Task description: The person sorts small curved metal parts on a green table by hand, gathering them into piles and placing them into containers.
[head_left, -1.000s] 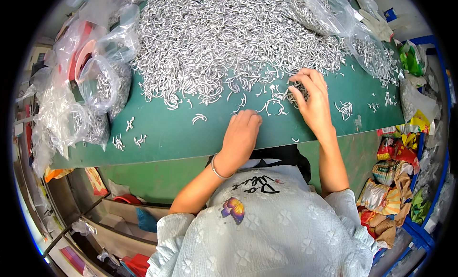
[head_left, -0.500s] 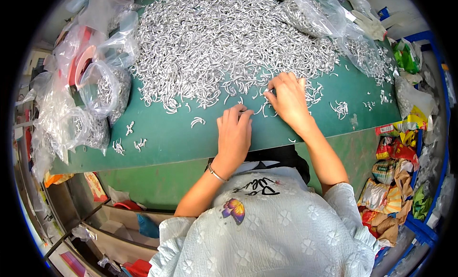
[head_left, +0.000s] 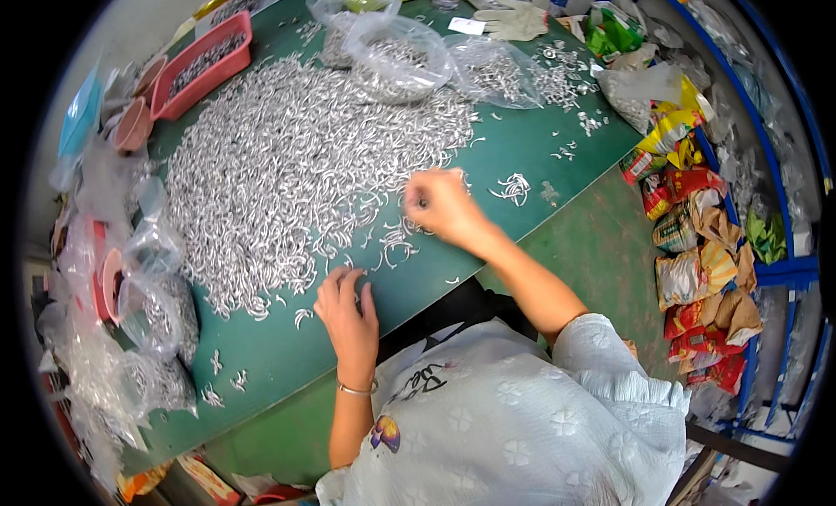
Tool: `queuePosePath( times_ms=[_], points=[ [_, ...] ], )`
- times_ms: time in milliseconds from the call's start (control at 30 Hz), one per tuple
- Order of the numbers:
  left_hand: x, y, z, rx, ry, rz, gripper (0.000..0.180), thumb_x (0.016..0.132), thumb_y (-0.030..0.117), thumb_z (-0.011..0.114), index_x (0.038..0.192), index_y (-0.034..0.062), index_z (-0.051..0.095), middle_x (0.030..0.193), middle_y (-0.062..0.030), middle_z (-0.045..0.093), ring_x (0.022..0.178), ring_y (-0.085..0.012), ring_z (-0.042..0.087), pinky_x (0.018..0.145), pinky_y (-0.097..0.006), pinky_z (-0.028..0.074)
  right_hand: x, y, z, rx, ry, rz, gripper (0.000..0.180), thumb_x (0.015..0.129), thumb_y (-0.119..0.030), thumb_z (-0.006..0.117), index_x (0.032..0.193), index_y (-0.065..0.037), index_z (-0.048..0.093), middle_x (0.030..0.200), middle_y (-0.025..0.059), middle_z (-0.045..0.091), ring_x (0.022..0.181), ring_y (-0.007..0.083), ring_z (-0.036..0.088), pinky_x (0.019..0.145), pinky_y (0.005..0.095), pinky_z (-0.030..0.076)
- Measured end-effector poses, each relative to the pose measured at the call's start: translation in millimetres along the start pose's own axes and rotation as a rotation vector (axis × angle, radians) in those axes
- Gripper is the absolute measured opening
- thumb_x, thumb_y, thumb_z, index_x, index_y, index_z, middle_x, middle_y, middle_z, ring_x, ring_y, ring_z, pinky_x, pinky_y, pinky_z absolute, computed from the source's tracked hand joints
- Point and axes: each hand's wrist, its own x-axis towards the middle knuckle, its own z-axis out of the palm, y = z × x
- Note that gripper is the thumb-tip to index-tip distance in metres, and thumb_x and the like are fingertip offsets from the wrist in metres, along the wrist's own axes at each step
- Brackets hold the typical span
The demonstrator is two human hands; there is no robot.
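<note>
One big heap of small curved silver metal pieces (head_left: 296, 166) covers the middle of the green table (head_left: 540, 149), far too many to count, with loose strays along its near edge. Two hands work at that edge. The right hand (head_left: 440, 205) is curled, its fingertips pinched together over the strays just beside the heap; whether a piece sits between them cannot be told. The left hand (head_left: 348, 310) lies flat and open, palm down, fingers spread on the table, tips touching a few stray pieces at the heap's near rim. A thin bracelet (head_left: 355, 389) circles that wrist.

Farther out, three clear plastic bags (head_left: 396, 49) holding more pieces stand at the far side of the heap, and further bags (head_left: 152, 306) crowd the left end of the table. One pink tray (head_left: 205, 62) of pieces sits at the far left corner, and one white glove (head_left: 514, 20) lies at the far edge. Crumpled coloured wrappers (head_left: 697, 253) are piled on the floor to the right.

Since half a second ago the view has swung, so the heap sits leftward; the hands, then close together, are now well apart.
</note>
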Motion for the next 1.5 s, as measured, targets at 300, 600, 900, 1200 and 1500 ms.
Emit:
queuePosePath(
  times_ms=[300,600,900,1200,1500],
  points=[
    [3.0,-3.0,2.8,0.038,-0.034,-0.036,0.027,0.084,0.003,0.067,0.11,0.0038,0.062,0.116,-0.0112,0.057,0.108,-0.0303,0.053,0.092,-0.04,0.036,-37.6,239.1,-220.1,0.1,0.783,0.416,0.016,0.08,-0.012,0.073,0.094,-0.003,0.075,0.08,0.0055,0.071,0.073,0.0114,0.064,0.071,0.0274,0.052],
    [50.6,-28.4,-19.2,0.18,0.061,-0.058,0.057,0.082,0.011,0.072,0.133,0.0006,0.048,0.138,-0.0237,0.044,0.128,-0.0416,0.041,0.106,-0.047,0.033,7.6,151.5,-167.5,-0.409,0.621,0.107,0.017,0.085,-0.003,0.063,0.101,-0.002,0.068,0.1,0.0144,0.064,0.091,0.0325,0.06,0.08,0.0408,0.049],
    [104.9,-38.1,12.3,0.391,-0.14,0.041,0.059,0.086,0.035,0.069,0.136,0.0085,0.051,0.142,-0.0187,0.044,0.135,-0.0422,0.034,0.108,-0.061,0.026,85.6,2.5,18.7,-0.122,-0.235,-0.538,0.054,0.078,-0.03,0.077,0.124,-0.007,0.06,0.133,0.0127,0.054,0.128,0.0305,0.044,0.107,0.0444,0.034],
    [62.2,-37.9,-19.1,0.256,-0.286,0.211,0.053,0.079,0.017,0.073,0.128,0.0092,0.056,0.13,-0.0152,0.05,0.126,-0.0375,0.042,0.106,-0.047,0.035,32.5,11.0,1.7,-0.194,-0.513,-0.611,0.064,0.068,-0.032,0.082,0.124,-0.01,0.059,0.139,0.0101,0.049,0.134,0.0332,0.04,0.108,0.0471,0.03],
    [76.4,-44.2,-11.9,0.358,-0.231,0.135,0.056,0.079,0.023,0.076,0.129,0.011,0.055,0.141,-0.0157,0.043,0.132,-0.0424,0.035,0.106,-0.061,0.029,53.3,-9.7,38.8,-0.279,-0.421,-0.592,0.074,0.067,-0.039,0.082,0.129,-0.009,0.054,0.142,0.0135,0.042,0.138,0.0358,0.033,0.111,0.0522,0.026]
  ],
)
